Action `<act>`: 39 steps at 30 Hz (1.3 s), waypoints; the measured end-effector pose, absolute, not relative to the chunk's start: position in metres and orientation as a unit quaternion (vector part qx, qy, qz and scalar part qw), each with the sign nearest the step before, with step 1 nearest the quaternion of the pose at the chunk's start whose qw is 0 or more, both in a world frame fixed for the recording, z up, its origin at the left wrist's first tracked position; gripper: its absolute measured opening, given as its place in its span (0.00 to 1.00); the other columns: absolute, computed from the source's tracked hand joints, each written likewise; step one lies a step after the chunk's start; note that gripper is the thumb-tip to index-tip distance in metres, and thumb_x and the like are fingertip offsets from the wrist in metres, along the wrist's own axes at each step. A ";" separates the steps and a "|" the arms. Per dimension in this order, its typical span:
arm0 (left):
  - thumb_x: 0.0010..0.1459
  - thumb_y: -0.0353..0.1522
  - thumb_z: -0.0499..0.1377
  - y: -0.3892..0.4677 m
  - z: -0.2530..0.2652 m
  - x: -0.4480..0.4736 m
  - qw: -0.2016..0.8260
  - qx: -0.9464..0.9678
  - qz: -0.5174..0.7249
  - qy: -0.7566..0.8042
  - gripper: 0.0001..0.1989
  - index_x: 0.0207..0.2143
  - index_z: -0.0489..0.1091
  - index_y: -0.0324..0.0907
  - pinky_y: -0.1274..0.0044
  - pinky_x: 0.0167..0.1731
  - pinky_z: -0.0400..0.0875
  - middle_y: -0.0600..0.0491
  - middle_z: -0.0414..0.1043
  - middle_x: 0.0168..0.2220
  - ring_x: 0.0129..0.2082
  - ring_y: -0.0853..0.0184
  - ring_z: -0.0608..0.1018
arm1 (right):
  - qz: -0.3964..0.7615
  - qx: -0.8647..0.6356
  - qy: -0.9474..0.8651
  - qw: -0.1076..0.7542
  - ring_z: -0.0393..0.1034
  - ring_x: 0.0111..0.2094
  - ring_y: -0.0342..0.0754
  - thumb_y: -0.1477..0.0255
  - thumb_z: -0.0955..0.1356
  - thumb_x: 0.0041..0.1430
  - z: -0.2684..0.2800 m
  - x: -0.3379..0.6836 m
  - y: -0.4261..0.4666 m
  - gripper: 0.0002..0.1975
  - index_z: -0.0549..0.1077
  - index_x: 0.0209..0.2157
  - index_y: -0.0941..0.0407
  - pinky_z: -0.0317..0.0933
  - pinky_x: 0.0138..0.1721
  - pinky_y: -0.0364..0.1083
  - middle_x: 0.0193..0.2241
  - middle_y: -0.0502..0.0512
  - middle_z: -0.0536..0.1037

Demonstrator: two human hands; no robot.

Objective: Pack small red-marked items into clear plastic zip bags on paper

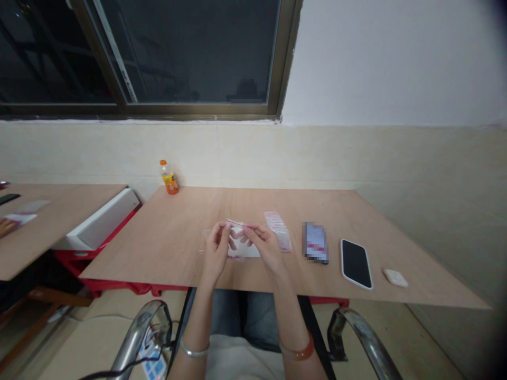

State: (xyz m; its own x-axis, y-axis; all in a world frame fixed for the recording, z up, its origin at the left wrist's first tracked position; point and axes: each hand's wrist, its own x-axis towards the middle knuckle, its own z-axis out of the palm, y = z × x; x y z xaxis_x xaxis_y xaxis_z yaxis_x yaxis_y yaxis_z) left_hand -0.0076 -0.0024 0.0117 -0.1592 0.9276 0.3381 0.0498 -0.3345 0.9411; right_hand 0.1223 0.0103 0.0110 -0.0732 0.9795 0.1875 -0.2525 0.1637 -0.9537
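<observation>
My left hand [217, 245] and my right hand [266, 244] are raised close together over the near middle of the table. Between their pinched fingertips stretches a thin, pale strip [236, 222], its exact kind too small to make out. Below the hands lies a white sheet [247, 252], partly covered by my fingers. Some clear plastic [203, 241] shows beside my left hand. Just beyond my right hand is a printed slip with reddish lines [277, 224], its lower part close to my wrist.
On the wooden table [158, 243], a phone with a lit, blurred screen [316, 243], a white-framed dark tablet-like device [356, 264] and a small white case [395, 277] lie to the right. An orange drink bottle [169, 179] stands at the back left. Metal chair arms flank me.
</observation>
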 end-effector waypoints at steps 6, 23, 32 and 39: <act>0.61 0.41 0.50 -0.005 0.005 0.009 0.275 0.503 0.648 0.502 0.14 0.34 0.66 0.41 0.82 0.25 0.64 0.56 0.67 0.26 0.24 0.73 0.70 | 0.551 -0.350 -0.479 0.587 0.69 0.27 0.43 0.62 0.69 0.51 0.009 0.102 0.006 0.12 0.75 0.32 0.56 0.61 0.28 0.41 0.27 0.50 0.77; 0.60 0.40 0.51 -0.004 -0.006 0.021 0.229 0.477 0.683 0.504 0.12 0.37 0.66 0.41 0.79 0.30 0.69 0.52 0.73 0.31 0.30 0.69 0.75 | 0.452 -0.371 -0.465 0.665 0.72 0.36 0.48 0.66 0.70 0.51 0.001 0.088 0.002 0.09 0.76 0.34 0.56 0.66 0.39 0.47 0.35 0.56 0.79; 0.55 0.38 0.57 -0.002 0.002 0.018 0.266 0.509 0.675 0.463 0.10 0.32 0.71 0.40 0.78 0.34 0.68 0.51 0.72 0.33 0.33 0.68 0.73 | 0.475 -0.373 -0.423 0.675 0.72 0.37 0.50 0.65 0.71 0.48 0.004 0.098 0.003 0.10 0.78 0.31 0.56 0.66 0.43 0.50 0.34 0.55 0.79; 0.50 0.38 0.62 0.000 0.004 0.016 0.357 0.460 0.683 0.441 0.11 0.32 0.72 0.39 0.78 0.31 0.72 0.51 0.74 0.32 0.31 0.69 0.74 | 0.490 -0.381 -0.396 0.676 0.72 0.36 0.50 0.65 0.72 0.47 0.006 0.100 0.002 0.11 0.76 0.31 0.56 0.69 0.37 0.49 0.33 0.54 0.79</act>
State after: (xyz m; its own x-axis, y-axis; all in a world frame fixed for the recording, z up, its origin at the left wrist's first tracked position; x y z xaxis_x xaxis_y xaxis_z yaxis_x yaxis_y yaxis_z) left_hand 0.0158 -0.0004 0.0038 -0.3224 0.8929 0.3144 -0.0820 -0.3572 0.9304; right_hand 0.1002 0.0016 0.0059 0.2049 0.9652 0.1624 -0.3612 0.2288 -0.9040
